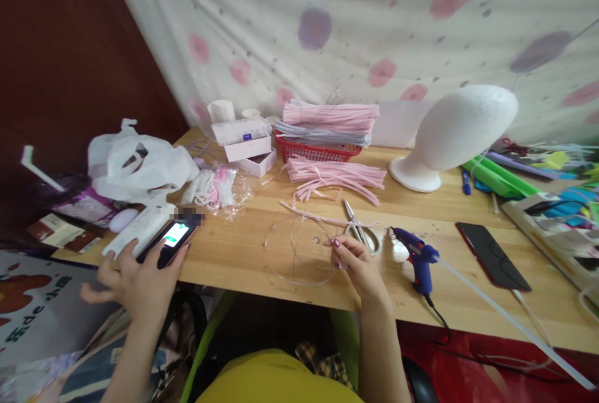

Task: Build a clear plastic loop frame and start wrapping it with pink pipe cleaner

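Observation:
My left hand (135, 275) is spread over a black device with a lit screen (175, 234) at the table's left front edge. Its fingertips touch the device, and a long white object (140, 228) lies alongside. My right hand (353, 262) pinches a loosely coiled thin wire (304, 282), whose loops spread leftward over the wood. Just behind that hand rest silver scissors (358, 222) with pale handles. A single pink fuzzy stem (309, 214) lies across behind the loops, with a bundle of pink stems (337, 177) farther back.
On the right are a blue glue gun (418, 259) with a long glue stick, a dark phone (491, 256) on a cable, and a white foam head (461, 135). A red basket (322, 152), white boxes (255, 163) and a plastic bag (135, 166) stand at the back and left.

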`<state>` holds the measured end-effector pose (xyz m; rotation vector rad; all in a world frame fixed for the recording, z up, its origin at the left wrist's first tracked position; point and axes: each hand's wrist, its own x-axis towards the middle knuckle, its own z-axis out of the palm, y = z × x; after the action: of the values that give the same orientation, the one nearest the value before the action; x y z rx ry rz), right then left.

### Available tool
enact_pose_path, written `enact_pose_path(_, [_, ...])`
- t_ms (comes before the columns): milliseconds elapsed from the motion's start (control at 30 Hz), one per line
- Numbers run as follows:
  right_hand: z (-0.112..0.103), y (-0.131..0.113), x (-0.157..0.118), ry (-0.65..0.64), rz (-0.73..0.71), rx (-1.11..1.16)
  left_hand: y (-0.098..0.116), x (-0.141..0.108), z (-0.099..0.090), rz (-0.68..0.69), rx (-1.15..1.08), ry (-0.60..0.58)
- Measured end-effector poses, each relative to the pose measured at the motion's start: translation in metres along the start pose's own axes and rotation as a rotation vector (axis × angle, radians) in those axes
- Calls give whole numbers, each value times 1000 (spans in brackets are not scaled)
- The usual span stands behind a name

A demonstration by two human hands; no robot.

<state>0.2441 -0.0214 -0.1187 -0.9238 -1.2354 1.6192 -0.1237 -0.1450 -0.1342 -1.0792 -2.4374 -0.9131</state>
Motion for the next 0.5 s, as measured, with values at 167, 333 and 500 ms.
enact_pose_path(167, [2, -3, 1, 20, 9, -25, 5, -3, -1, 44, 127, 135])
enact_pose_path(333, [5, -5, 1, 23, 10, -57, 9, -5, -7, 43, 177, 45])
enact_pose_path(500, [8, -3, 2, 30, 11, -61, 6, -4, -4, 29, 175, 46])
